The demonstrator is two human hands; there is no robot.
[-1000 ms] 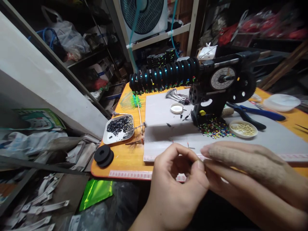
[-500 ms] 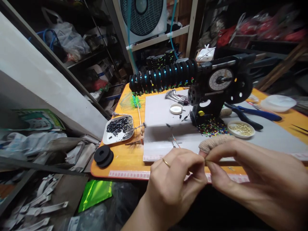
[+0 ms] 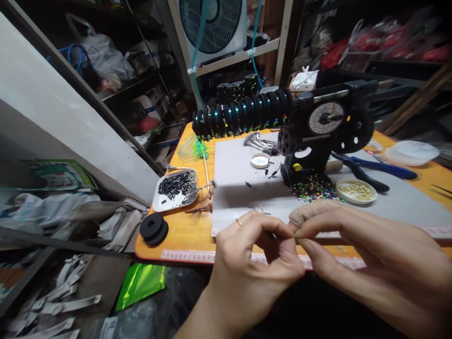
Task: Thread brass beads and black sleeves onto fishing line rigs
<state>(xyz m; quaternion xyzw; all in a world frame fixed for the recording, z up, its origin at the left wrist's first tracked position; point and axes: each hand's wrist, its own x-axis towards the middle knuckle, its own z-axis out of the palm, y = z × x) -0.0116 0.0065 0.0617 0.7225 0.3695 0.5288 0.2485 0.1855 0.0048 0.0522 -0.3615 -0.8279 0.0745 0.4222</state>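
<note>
My left hand (image 3: 252, 263) and my right hand (image 3: 367, 263) meet fingertip to fingertip above the near edge of the orange table (image 3: 183, 235). Both pinch something very thin between thumb and forefinger; it is too small to make out. A knitted sleeve covers my right forefinger (image 3: 310, 212). A ring sits on a left finger. Behind the hands stands a black winding machine (image 3: 318, 136) with a row of black spools (image 3: 243, 115) on its shaft. Coloured beads (image 3: 314, 190) lie at its foot on a grey mat (image 3: 236, 188).
A white tray of small black tubes (image 3: 174, 187) and two stacked black spools (image 3: 153, 228) sit at the table's left. A dish of gold beads (image 3: 356, 190), a white cap (image 3: 260, 160) and blue-handled pliers (image 3: 374, 167) lie on the mat. Cluttered shelves and a fan (image 3: 212, 23) stand behind.
My right hand turned from lying flat to a pinch and drew in toward the left. My left fingers closed on the pinch point, then loosened slightly. Both hands stay at the table's near edge.
</note>
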